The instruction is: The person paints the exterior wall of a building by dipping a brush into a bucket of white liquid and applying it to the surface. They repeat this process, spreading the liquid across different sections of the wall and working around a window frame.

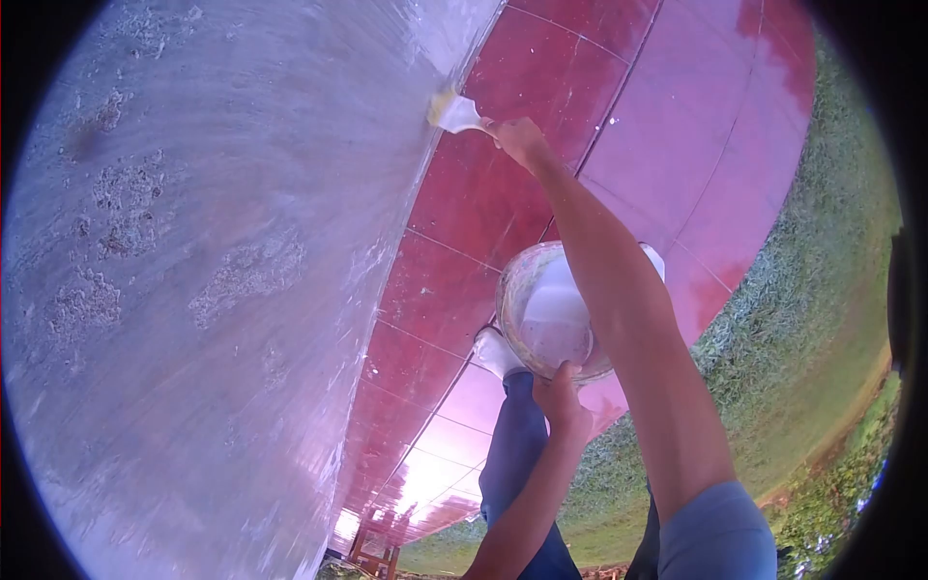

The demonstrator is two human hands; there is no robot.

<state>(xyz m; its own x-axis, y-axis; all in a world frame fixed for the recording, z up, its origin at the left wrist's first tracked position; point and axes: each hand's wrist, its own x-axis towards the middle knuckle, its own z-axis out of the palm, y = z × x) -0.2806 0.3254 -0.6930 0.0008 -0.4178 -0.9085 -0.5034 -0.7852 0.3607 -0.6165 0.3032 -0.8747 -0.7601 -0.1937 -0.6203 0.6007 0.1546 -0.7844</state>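
My right hand is closed round the handle of a wide paintbrush. The brush's pale yellowish bristles touch the bottom of the grey-white wall, where it meets the red tiled floor. My left hand grips the near rim of a round bucket, thumb over the edge. White liquid shows inside the bucket, and my right forearm passes over its right side.
Rough, flaking patches mark the wall at left. Beyond the tiles' right edge lies grass. A shoe stands on the tiles beside the bucket. A brown wooden object is at the bottom.
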